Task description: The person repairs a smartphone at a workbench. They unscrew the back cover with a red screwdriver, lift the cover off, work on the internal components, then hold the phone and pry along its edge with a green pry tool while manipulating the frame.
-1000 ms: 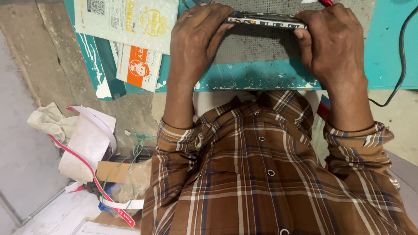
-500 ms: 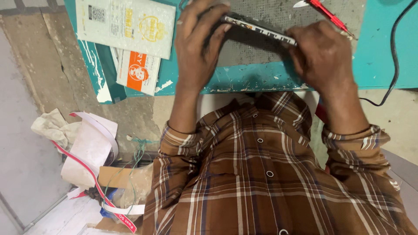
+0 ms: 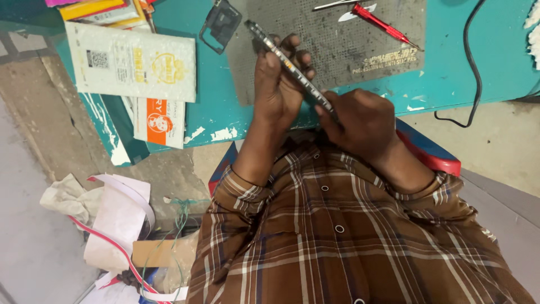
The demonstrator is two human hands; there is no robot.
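Your left hand [image 3: 278,84] and right hand [image 3: 360,121] both clasp the slim phone [image 3: 289,67], now tilted edge-on (lifted off the grey mat [image 3: 360,39]) above the table's [image 3: 225,112] near edge.

Both hands [image 3: 275,90] [image 3: 360,121] around thin phone [image 3: 289,67] edge-on above grey mat [image 3: 337,45]

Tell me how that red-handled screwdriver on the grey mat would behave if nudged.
The red-handled screwdriver looks slim and round, so it would probably roll. It likely feels light and stiff. The grey mat looks textured, which may slow it.
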